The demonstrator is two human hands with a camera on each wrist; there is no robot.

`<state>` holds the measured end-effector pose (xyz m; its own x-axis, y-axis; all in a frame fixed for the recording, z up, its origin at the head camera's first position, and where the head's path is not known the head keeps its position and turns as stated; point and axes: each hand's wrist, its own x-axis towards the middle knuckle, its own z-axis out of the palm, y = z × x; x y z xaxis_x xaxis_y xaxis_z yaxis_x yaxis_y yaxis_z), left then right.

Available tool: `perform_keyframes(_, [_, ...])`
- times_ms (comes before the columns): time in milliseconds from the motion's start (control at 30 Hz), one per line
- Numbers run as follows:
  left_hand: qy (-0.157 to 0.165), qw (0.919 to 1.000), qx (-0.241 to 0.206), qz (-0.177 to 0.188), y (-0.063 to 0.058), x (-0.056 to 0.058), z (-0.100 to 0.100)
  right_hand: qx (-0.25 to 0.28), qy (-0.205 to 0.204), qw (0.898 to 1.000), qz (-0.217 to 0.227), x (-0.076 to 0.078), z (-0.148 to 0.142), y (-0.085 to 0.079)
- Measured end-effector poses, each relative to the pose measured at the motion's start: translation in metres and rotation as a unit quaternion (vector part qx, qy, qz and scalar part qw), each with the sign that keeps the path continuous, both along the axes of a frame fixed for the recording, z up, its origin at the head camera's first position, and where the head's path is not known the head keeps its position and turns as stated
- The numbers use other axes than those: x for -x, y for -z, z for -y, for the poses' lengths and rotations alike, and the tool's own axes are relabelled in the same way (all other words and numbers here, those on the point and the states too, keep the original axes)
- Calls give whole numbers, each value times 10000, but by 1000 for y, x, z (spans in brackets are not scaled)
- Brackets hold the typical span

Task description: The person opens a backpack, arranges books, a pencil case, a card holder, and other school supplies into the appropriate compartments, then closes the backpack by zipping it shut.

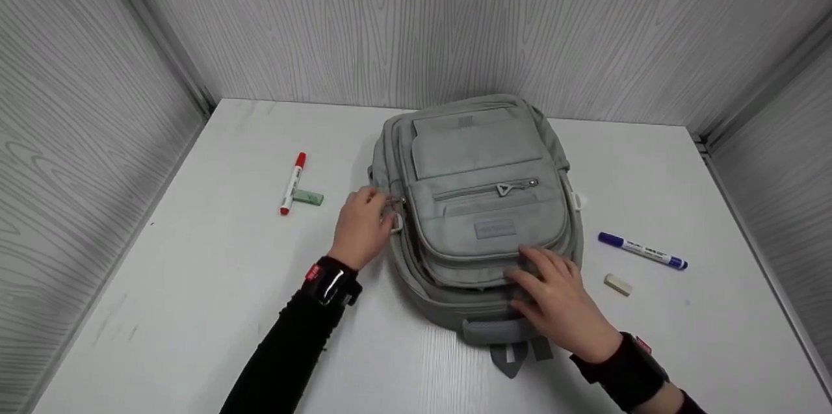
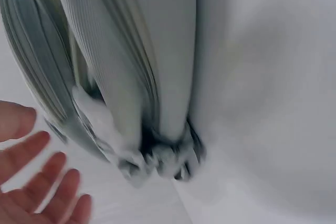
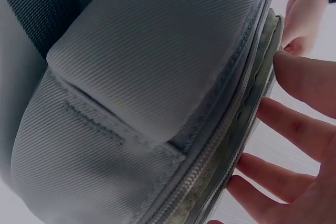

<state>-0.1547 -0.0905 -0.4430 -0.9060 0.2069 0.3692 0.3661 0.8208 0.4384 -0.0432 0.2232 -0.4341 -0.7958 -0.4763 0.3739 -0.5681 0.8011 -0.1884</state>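
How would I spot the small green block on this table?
Find the big grey backpack on the white table. Left of it in the head view lies a marker with red ends, and the green block sits at its right side. Unlike that slim marker, the block is short, rectangular and green.

Head camera: above the fingers (image 1: 543, 261), facing forward and down, wider. Wrist cameras: close behind each hand's fingers, facing past them. All views share the backpack (image 1: 487, 144) beside the fingers.
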Motion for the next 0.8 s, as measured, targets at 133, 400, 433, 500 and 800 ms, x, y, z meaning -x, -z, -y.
perform_keyframes(133, [-249,9964,505,637,3,14,5,42,-9,10000,5,-2,2,5])
perform_keyframes(400, [-158,9961,463,736,9,21,-1,155,-188,9996,-118,-6,11,14])
perform_keyframes(433, [-138,9959,452,766,9,22,-2,137,-201,9997,-89,-7,13,15])
perform_keyframes(500, [-94,9961,362,804,10,24,-3,68,-203,9998,-44,-7,17,18])
perform_keyframes(800, [-39,9988,382,314,8,8,-4,-144,111,9992,-361,0,23,30])
